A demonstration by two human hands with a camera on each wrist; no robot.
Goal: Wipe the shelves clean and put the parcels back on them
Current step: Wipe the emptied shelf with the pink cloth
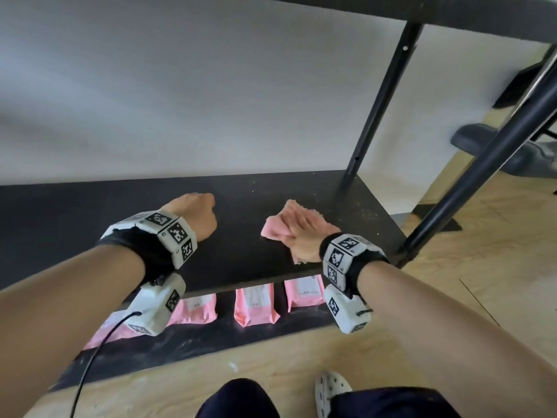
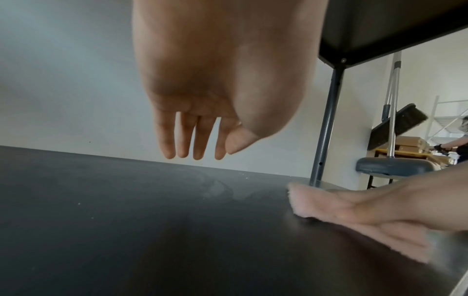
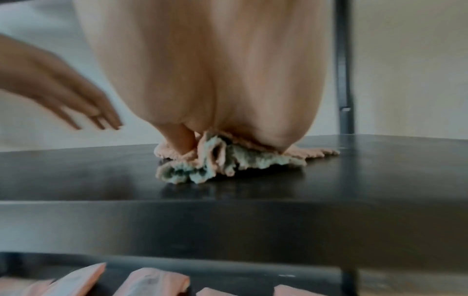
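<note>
counts: 2 hands, 1 pink cloth (image 1: 297,226), 4 pink parcels (image 1: 255,303) showing on the lower shelf (image 1: 211,339), partly hidden.
right hand (image 1: 304,236): pressing flat on the cloth, fingers straight, near the right end of the middle shelf (image 1: 90,218).
left hand (image 2: 202,112): hovering above the shelf, fingers hanging relaxed, holding nothing.
edges: cloth sitting just inside the front edge; bare board stretching left.
materials: shelf dark, smooth, specked with white crumbs (image 1: 361,211); cloth fluffy, bunched; posts black metal.
</note>
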